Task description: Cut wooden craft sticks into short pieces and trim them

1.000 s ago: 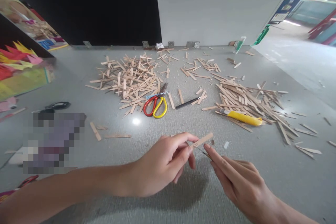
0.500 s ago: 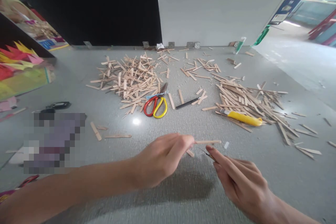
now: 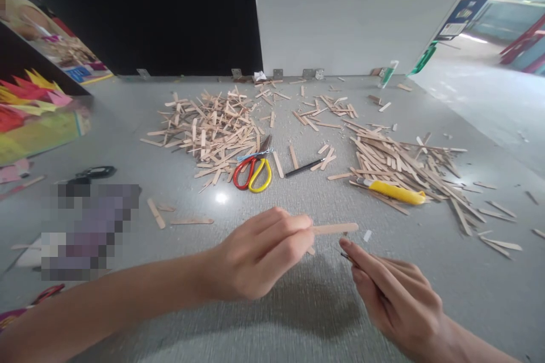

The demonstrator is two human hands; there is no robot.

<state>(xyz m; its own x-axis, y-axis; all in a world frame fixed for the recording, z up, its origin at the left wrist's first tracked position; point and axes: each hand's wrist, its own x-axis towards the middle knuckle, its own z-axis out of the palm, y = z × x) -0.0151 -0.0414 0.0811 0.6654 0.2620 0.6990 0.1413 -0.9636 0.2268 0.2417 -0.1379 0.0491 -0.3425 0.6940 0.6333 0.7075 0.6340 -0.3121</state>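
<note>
My left hand [image 3: 259, 255] is closed in a pinch on a flat wooden stick [image 3: 334, 228], which points right and lies roughly level above the grey floor. My right hand [image 3: 395, 295] is closed round a thin dark tool whose tip [image 3: 344, 256] shows just past my forefinger, a little below the free end of the stick. The tip and the stick are apart.
Two heaps of wooden sticks lie further out, one on the left [image 3: 213, 127] and one on the right [image 3: 400, 161]. Between them are red-and-yellow scissors [image 3: 252, 170] and a black pen-like tool [image 3: 304, 167]. A yellow utility knife [image 3: 395, 191] rests on the right heap.
My left hand has turned the stick from pointing up-right to level. My right hand has drawn back slightly down and right, away from the stick.
</note>
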